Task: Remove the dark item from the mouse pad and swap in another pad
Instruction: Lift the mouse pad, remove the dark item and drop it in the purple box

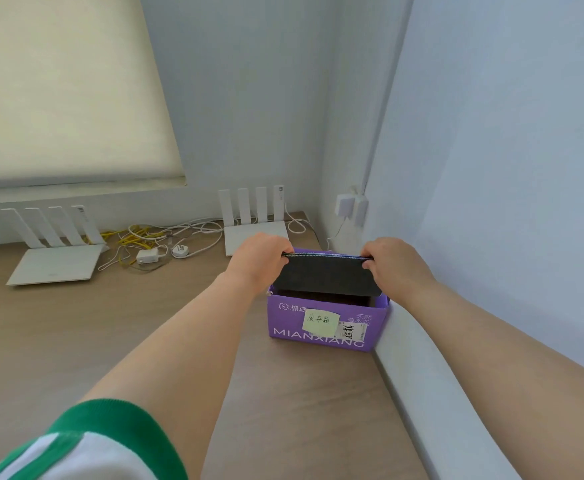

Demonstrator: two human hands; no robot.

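Note:
A dark grey mouse pad (325, 276) with a stitched top edge hangs upright over an open purple cardboard box (321, 337), its lower part at the box's opening. My left hand (259, 258) pinches the pad's upper left corner. My right hand (392, 263) grips the upper right corner. The box stands on the wooden desk (145, 323) in the right corner by the wall and bears a pale green sticky note (320, 322) with handwriting. Something dark lies inside the box under the pad; what it is I cannot tell.
Two white routers with upright antennas stand at the back: one at left (53, 261), one behind the box (254, 237). Tangled white and yellow cables and a power adapter (147, 256) lie between them. A wall socket with plugs (351, 206) sits in the corner. A white ledge (439, 410) runs along the right.

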